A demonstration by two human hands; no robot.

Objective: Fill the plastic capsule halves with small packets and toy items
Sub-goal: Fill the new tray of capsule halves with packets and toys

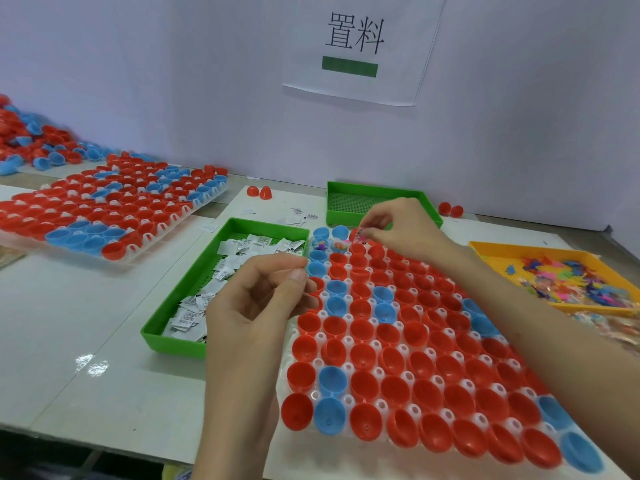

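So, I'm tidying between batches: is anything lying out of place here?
Yes. White packets lie loose on the table beyond the packet tray, and red capsule halves sit stray, two left and two right of the far green tray.

Left hand (263,299) held up, fingers curled inward, thumb beside forefinger, right hand (401,226) farther forward, forearm extended, fingertips pinching a small toy item (362,234)
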